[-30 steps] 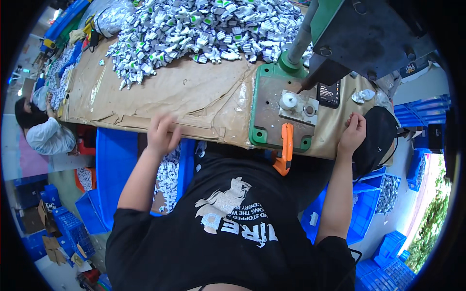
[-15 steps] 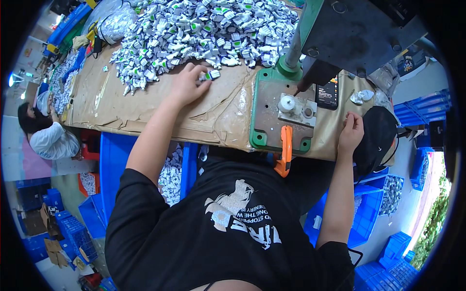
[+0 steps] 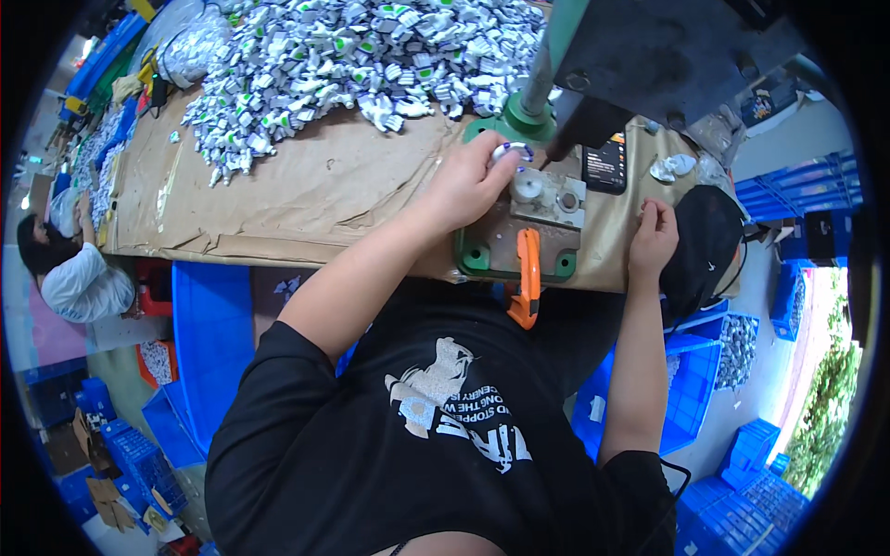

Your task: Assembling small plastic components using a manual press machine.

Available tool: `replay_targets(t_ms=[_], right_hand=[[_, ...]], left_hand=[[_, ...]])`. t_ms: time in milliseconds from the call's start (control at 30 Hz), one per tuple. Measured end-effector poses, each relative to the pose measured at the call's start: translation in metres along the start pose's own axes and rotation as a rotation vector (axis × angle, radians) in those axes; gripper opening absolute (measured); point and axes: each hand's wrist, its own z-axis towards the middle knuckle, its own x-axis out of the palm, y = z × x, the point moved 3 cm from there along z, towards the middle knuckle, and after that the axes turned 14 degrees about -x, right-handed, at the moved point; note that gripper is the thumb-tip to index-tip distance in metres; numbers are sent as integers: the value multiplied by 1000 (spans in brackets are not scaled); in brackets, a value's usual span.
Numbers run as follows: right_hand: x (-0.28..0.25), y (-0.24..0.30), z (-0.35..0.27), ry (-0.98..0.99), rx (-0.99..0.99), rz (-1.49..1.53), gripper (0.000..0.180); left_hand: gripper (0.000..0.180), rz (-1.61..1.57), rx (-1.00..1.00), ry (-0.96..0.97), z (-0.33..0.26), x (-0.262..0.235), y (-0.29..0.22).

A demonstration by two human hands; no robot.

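My left hand (image 3: 471, 182) is closed on a small white plastic part (image 3: 512, 148) with dark blue patches, pinched between thumb and fingers. It hovers at the left of the bench press's metal fixture (image 3: 556, 206), close to the round white seat (image 3: 527, 189) on it. Above that seat the press's dark punch (image 3: 559, 148) points down. By the table's right front edge, my right hand (image 3: 654, 241) is curled with fingertips together; whatever they may hold is too small to tell.
A large pile of similar white parts (image 3: 343, 69) covers the table's back. An orange handle (image 3: 527, 278) juts from the green press base (image 3: 471, 255). Right of it lie a phone (image 3: 605, 165) and a black cap (image 3: 706, 246). Blue bins (image 3: 213, 343) stand below; another person (image 3: 83, 278) sits far left.
My left hand has carried the small white part from in front of the pile rightward to the press fixture. My right hand stays curled near the cap. The whole view has shifted slightly.
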Motion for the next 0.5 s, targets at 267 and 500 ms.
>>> replay_targets(t_ms=[267,500], right_hand=[[-3,14,12,-152,139,267,14],[-39,129,113,-263,-299,629,23]], left_hand=[[20,-88,0,248,10,11,-1],[18,161,157,157,1,3,-13]])
